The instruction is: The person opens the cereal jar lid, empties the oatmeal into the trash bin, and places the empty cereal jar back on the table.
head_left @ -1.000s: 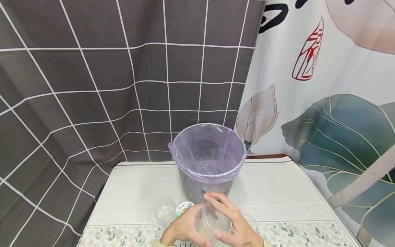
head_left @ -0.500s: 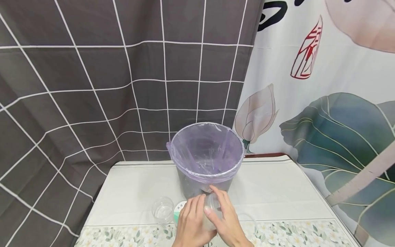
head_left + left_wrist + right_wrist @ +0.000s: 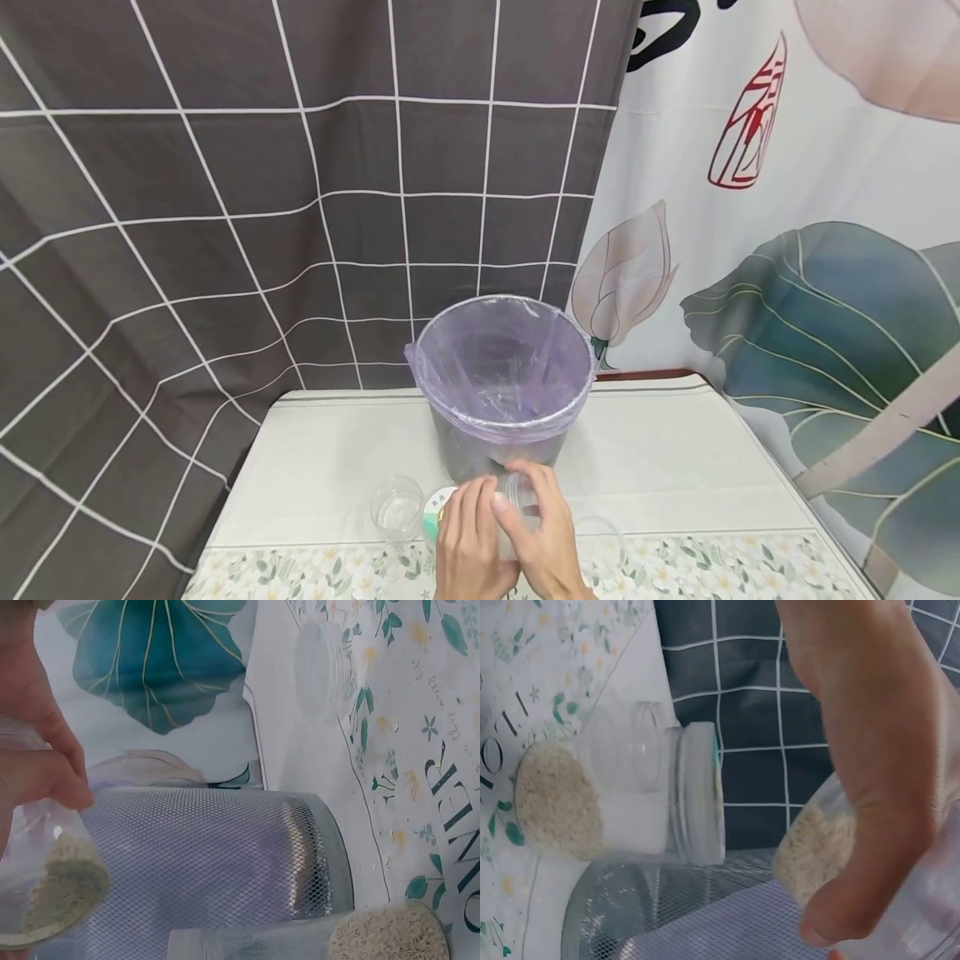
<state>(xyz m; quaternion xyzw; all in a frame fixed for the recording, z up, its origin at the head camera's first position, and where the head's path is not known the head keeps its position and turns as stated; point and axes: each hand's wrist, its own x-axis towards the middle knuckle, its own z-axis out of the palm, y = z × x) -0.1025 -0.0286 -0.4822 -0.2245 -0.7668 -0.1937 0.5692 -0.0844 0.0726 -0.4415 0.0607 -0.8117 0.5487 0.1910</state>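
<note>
In the head view, my left hand [image 3: 472, 542] and right hand [image 3: 546, 533] hold a clear jar [image 3: 519, 492] between them, before the bin. The left fingers curl over its left side. My right thumb and fingers grip the right side near the threaded neck. Both wrist views show pale grains in the lower part of this jar [image 3: 64, 889], which is tilted and off the table; its mouth is hidden. Close by on the left, a second clear jar [image 3: 637, 821] with pale grains stands upright. It wears a white and green lid [image 3: 437, 508].
A mesh bin [image 3: 210, 855] lined with a purple bag [image 3: 465, 408] stands just beyond the hands. Left of the lidded jar sits a clear container [image 3: 396, 510]. A clear round lid [image 3: 319, 671] lies on the right. Curtains hang behind the table [image 3: 337, 467].
The left hand has turned, its fingers now lying over the jar's left side. Both hands have drawn closer together around the jar. Over the last half second they barely moved.
</note>
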